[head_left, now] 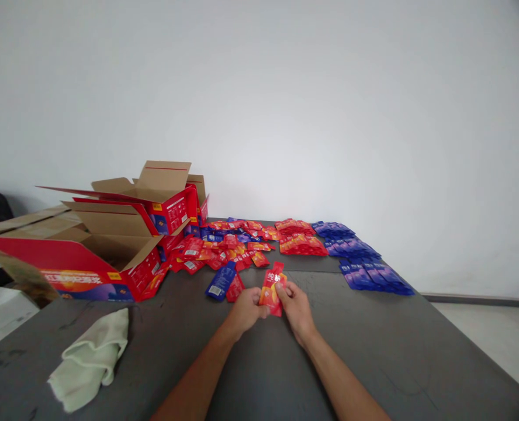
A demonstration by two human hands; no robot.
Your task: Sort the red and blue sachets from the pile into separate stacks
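Between my two hands is a red pouch (270,286) with orange and white print, its narrow neck pointing away from me. My left hand (247,307) pinches its lower left edge. On the other side, my right hand (296,309) grips the right edge, thumb over the printed face. Just beyond, a blue pouch (221,282) lies on the dark table with a red pouch (235,288) beside it. Behind these spreads a loose heap of red and blue pouches (224,252).
Neat rows of red pouches (302,244) lie at the back, with rows of blue pouches (373,275) to their right. Open red cardboard boxes (110,275) stand at the left. A pale cloth (93,359) lies on the dark table (277,374) at front left.
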